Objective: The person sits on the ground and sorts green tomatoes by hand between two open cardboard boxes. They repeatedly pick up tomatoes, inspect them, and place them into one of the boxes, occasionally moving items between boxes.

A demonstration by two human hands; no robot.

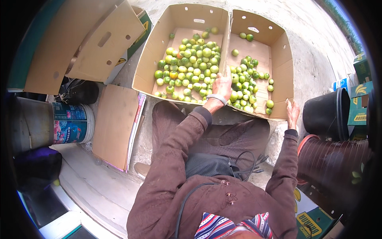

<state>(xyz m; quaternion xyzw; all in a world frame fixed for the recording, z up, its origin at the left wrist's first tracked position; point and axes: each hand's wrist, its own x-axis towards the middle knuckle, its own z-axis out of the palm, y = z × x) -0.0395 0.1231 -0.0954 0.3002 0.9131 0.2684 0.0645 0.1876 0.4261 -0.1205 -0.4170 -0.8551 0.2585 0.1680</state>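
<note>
Two open cardboard boxes stand side by side before me. The left box (pixel 149 67) holds many small green tomatoes (pixel 197 61), a few of them turning orange. In the right box (pixel 282 74) lies a smaller heap of green tomatoes (pixel 244 77), with a few apart from it. My left hand (pixel 222 85), with a metal band at the wrist, grips the adjoining walls between the boxes; I cannot tell whether it holds one wall or both. At the right box's near right corner, my right hand (pixel 293 112) holds the outer edge, its fingers partly hidden.
Cardboard boxes (pixel 104 44) and a flat cardboard sheet (pixel 116 125) stand at the left, near a printed plastic bucket (pixel 73 122). On the right are a black bucket (pixel 325 115), a brown ribbed pot (pixel 331 161) and green banana boxes (pixel 358 104). A pale stone (pixel 276 143) lies beside my right forearm.
</note>
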